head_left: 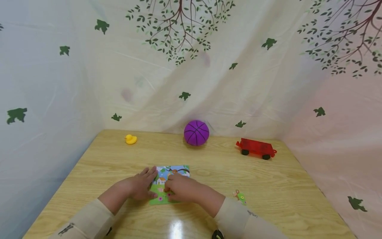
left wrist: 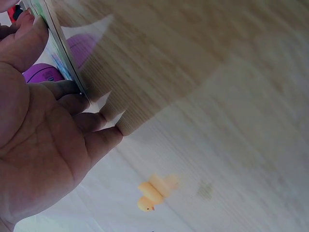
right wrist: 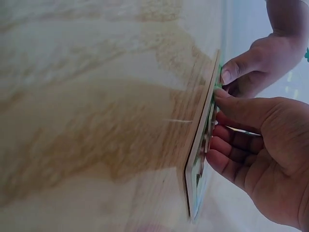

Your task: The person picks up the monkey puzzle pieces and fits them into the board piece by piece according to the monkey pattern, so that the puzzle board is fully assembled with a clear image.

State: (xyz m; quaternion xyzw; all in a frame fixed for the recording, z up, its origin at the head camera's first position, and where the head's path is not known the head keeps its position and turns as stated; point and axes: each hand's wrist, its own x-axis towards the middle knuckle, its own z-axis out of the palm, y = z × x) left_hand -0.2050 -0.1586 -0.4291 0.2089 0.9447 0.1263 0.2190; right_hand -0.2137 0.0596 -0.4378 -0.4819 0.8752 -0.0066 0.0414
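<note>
A flat picture puzzle board (head_left: 160,200), with blue sky, a small house and green grass, lies on the table. My left hand (head_left: 140,186) rests along its left edge with fingers extended; the left wrist view shows the fingertips touching the tabletop beside the board's edge. Over the board's middle, my right hand (head_left: 182,188) has its fingers bent down. In the right wrist view, its thumb and fingertips pinch a thin puzzle piece (right wrist: 211,118) at the board's surface, mostly covered by the fingers. A loose puzzle piece (head_left: 241,198) with an animal and a flower lies right of the right forearm.
Along the table's back stand a yellow toy duck (head_left: 131,139), a purple ball (head_left: 196,133) with black lines and a red toy wagon (head_left: 256,147). The wooden table (head_left: 286,186) is enclosed by pale cloth (head_left: 143,83) printed with leaves and branches.
</note>
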